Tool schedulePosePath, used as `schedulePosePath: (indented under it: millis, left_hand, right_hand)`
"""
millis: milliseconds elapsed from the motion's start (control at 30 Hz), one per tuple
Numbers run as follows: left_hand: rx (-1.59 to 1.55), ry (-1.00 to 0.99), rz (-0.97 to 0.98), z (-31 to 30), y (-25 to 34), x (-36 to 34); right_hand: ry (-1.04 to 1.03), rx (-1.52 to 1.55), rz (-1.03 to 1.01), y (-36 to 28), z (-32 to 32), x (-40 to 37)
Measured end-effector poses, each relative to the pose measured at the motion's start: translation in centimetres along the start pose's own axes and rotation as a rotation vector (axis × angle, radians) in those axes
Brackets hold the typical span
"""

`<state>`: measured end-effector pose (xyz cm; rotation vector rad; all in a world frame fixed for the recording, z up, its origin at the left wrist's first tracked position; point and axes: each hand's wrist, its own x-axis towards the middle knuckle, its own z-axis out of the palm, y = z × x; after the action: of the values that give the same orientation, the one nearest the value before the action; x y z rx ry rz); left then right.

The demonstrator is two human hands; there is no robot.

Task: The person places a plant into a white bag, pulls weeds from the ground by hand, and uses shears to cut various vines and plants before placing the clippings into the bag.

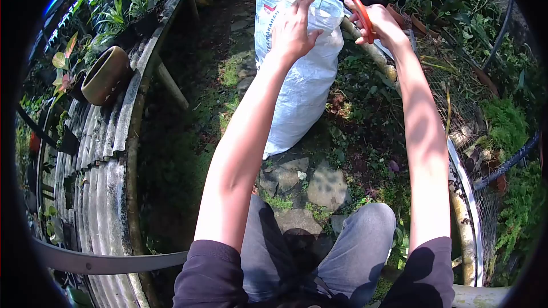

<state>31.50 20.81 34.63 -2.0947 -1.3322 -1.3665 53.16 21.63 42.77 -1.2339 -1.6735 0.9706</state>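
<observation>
A tall white woven sack [302,88] with printed lettering stands upright on the ground in front of me. Against its upper part lies my left hand [294,31], fingers spread and thumb apart. Beside the sack's top right edge, my right hand [378,23] is wrapped round the handles of orange-handled scissors [362,16]. The scissors' blades point up and to the left, near the sack's mouth. What lies inside the sack is hidden.
Corrugated roofing sheets [103,211] form a bench on the left, with a tilted clay pot [106,77] on them. A pole and wire mesh [468,205] run along the right. Flat stones [327,187], moss and plants cover the ground.
</observation>
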Motion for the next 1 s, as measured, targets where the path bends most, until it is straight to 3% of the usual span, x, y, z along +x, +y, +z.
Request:
schedulePosePath:
  millis: [67,167,433,533,667,767,833,900,933,967,1000]
  left_hand:
    - [-0.006,0.092,0.069,0.3,0.3,0.6]
    - [0.008,-0.124,0.097,-0.2,0.1,1.7]
    - [-0.061,-0.106,0.048,-1.8,0.8,1.1]
    - [-0.153,-0.22,-0.1,-3.0,1.3,2.0]
    - [-0.29,-0.351,-0.226,-4.7,1.8,3.2]
    - [-0.402,-0.225,-0.433,-6.1,2.9,3.7]
    - [-0.571,-0.297,-0.718,-8.2,4.2,4.6]
    - [-0.772,-0.397,-0.984,-10.1,5.4,5.8]
    - [-0.982,-0.475,-1.021,-9.2,4.7,4.3]
    - [-1.29,-0.489,-1.176,-9.9,5.1,5.0]
    - [-1.602,-0.489,-1.322,-11.0,5.8,5.7]
  right_hand:
    - [-0.072,-0.2,0.015,-0.4,0.7,2.4]
    - [0.0,-0.693,0.084,-1.7,2.4,4.1]
    - [-0.331,-0.991,0.35,-5.0,1.1,7.0]
    - [-0.349,-1.176,0.258,-6.6,0.6,7.8]
    - [-0.479,-1.227,0.479,-10.8,-0.4,7.5]
    - [-0.385,-1.101,0.471,-14.1,-1.5,5.1]
    - [-0.169,-0.908,0.42,-12.4,-1.4,4.0]
    - [-0.129,-0.796,0.328,-10.5,-0.4,3.0]
    - [-0.165,-0.742,0.479,-12.8,0.6,2.4]
    - [-0.155,-0.676,0.586,-13.6,2.2,1.8]
    - [-0.178,-0.67,0.551,-13.4,3.6,0.9]
